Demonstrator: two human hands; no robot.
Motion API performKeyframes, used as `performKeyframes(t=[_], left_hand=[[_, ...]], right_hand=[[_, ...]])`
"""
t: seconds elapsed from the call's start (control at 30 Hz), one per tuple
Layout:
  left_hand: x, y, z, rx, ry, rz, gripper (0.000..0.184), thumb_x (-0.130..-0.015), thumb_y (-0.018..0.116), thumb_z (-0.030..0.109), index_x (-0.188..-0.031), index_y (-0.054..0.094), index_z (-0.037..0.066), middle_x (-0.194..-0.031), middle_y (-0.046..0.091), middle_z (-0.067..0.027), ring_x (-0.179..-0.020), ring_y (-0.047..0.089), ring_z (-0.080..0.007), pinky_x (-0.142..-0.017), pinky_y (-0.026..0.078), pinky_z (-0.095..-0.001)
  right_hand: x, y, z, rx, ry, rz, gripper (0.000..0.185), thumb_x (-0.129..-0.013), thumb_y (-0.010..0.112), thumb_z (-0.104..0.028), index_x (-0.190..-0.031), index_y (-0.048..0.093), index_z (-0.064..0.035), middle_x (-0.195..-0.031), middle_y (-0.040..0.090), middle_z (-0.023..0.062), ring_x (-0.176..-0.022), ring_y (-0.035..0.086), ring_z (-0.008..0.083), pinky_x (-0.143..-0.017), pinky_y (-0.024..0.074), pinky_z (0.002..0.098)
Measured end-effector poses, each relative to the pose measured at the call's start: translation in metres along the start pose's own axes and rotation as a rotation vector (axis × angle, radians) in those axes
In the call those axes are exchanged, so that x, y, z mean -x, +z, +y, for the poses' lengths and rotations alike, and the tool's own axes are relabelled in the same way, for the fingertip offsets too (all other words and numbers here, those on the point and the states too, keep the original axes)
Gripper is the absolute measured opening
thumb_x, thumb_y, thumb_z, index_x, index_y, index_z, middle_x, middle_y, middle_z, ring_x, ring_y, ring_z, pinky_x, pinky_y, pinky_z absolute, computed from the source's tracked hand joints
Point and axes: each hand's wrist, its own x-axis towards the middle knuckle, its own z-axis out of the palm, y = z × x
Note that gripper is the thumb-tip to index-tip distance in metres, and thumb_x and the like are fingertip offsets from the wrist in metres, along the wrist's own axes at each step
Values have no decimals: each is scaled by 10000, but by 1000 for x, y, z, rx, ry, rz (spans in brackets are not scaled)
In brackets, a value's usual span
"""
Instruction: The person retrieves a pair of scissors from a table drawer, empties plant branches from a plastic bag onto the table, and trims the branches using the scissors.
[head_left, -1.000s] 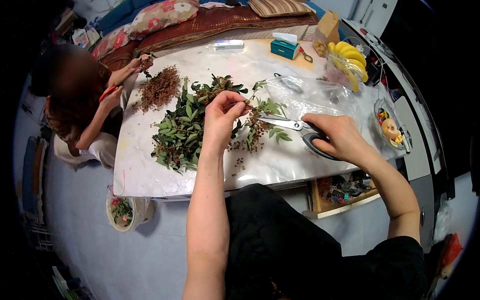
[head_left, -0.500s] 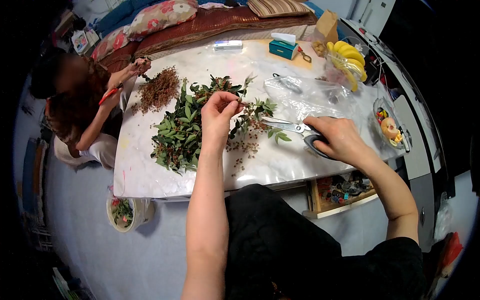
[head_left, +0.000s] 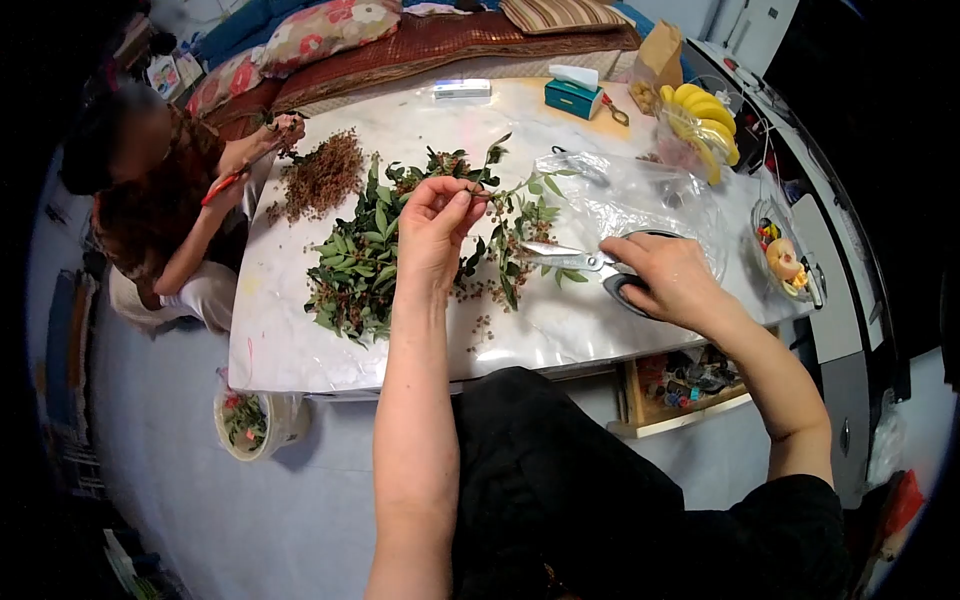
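Observation:
My left hand pinches the stem of a leafy sprig above the table. Its leaves spread to the right of my fingertips. In my right hand are the scissors, blades parted and pointing left, below the sprig. A heap of green branches with small brown berries lies to the left of my left hand. Loose berries and leaves are scattered under and between my hands. Farther left sits a pile of brown berries.
Another person at the left holds red-handled scissors and a sprig. On the table are a plastic bag, a tissue box, bananas and a bowl. Below are a bucket and an open drawer.
The sprig in my left hand has turned, with its leaves now reaching up and right. My left hand shifted slightly left. The scissors' blades have moved down a little, still apart.

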Motion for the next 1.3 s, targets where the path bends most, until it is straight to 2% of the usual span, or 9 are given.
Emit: performKeyframes(t=[0.07, 0.33, 0.53, 0.73, 0.8, 1.03, 1.1, 1.2, 1.3], left_hand=[[2, 4, 3, -249, 57, 58, 85, -896, 588, -5, -974, 593, 29, -957, 638, -73, -835, 634, -142, -770, 552, -268], [5, 6, 1, -437, 78, 62, 86, -897, 591, 7, -980, 595, 31, -921, 626, -46, -807, 652, -147, -729, 539, -264], [6, 12, 5, -423, 49, 107, 92, -911, 559, 22, -1002, 563, 38, -884, 605, -33, -750, 658, -137, -612, 505, -231], [5, 10, 3, -424, 64, 79, 81, -916, 544, 34, -997, 550, 42, -879, 580, -24, -701, 654, -119, -521, 427, -206], [5, 10, 2, -427, 72, 73, 74, -918, 544, 41, -992, 550, 44, -878, 581, -23, -687, 654, -114, -506, 405, -201], [7, 12, 6, -432, 46, 65, 86, -933, 533, 77, -1017, 539, 61, -875, 587, -7, -623, 643, -97, -459, 350, -169], [6, 11, 6, -416, 46, 57, 87, -937, 533, 90, -1021, 538, 68, -880, 592, -4, -611, 636, -93, -449, 341, -165], [4, 8, 8, -407, 20, 54, 79, -943, 534, 113, -1018, 542, 86, -891, 604, 3, -577, 615, -88, -435, 334, -164], [3, 6, 10, -444, 0, 35, 76, -946, 534, 125, -1017, 544, 98, -898, 611, 4, -552, 597, -86, -424, 328, -161]], right_hand=[[4, -4, 5, -116, 48, 72, 438, -736, 670, -176, -1155, 563, -105, -896, 630, 115, -805, 620, 325, -678, 499, 425], [4, -12, -2, -266, 43, 141, 473, -704, 654, -101, -1169, 568, -99, -913, 643, 128, -759, 620, 323, -680, 486, 403], [3, -12, 0, 50, 113, -10, 461, -707, 664, -119, -1157, 564, -107, -857, 622, 125, -771, 617, 334, -669, 481, 416], [2, -20, -2, -296, 200, -14, 447, -699, 647, -78, -1141, 586, -62, -913, 663, 131, -795, 639, 315, -711, 499, 372], [2, -14, 2, -519, 151, 10, 397, -717, 647, -129, -1108, 617, -70, -833, 656, 150, -710, 633, 284, -662, 496, 337], [0, -1, 6, -718, 75, 18, 399, -745, 657, -98, -1134, 604, -28, -768, 655, 91, -665, 603, 171, -652, 487, 297], [1, 2, 6, -1113, 223, -76, 383, -802, 672, -103, -1161, 592, 3, -764, 647, 29, -643, 574, 98, -599, 470, 254], [-1, -19, 2, -1292, 405, -296, 384, -841, 688, -132, -1182, 584, 11, -762, 619, -18, -616, 533, 42, -545, 428, 200], [0, -17, 2, -1415, 439, -320, 394, -832, 712, -137, -1183, 591, -7, -727, 601, -33, -581, 500, 14, -507, 385, 171]])
